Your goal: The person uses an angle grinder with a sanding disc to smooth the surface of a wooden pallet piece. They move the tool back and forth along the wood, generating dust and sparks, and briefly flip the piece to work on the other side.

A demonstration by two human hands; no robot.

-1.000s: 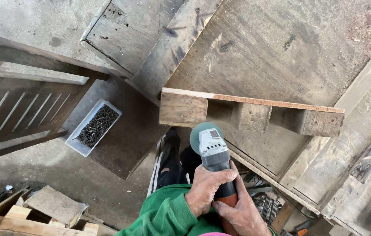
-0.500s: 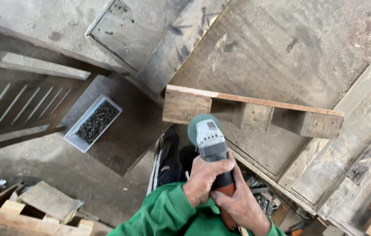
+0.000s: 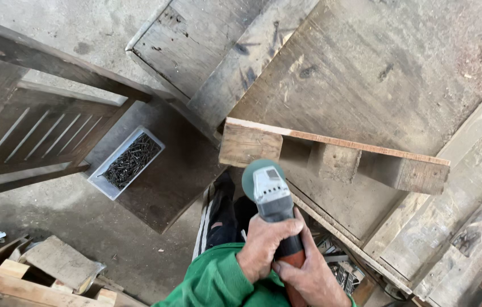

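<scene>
Both my hands hold an angle grinder [image 3: 271, 196] with a grey head, a green disc guard and an orange rear handle. My left hand [image 3: 265, 245], in a green sleeve, wraps the grinder's body. My right hand [image 3: 311, 279] grips the orange handle just behind it. The disc end points up at the left block of a wooden pallet piece [image 3: 332, 152], a thin plank with three blocks under it, and hangs just below that block. The pallet piece lies on a big worn wooden board [image 3: 366, 74].
A white tray of dark nails [image 3: 128, 162] sits on the floor at left, by a slatted wooden frame [image 3: 30, 136]. Scrap wood pieces [image 3: 36, 273] lie at bottom left. My dark trouser leg with a white stripe [image 3: 215, 219] is below the grinder. More planks [image 3: 468, 227] lie at right.
Both hands keep the same grip on the grinder. Its head has crept slightly up toward the pallet's left block, and the view has drifted a little.
</scene>
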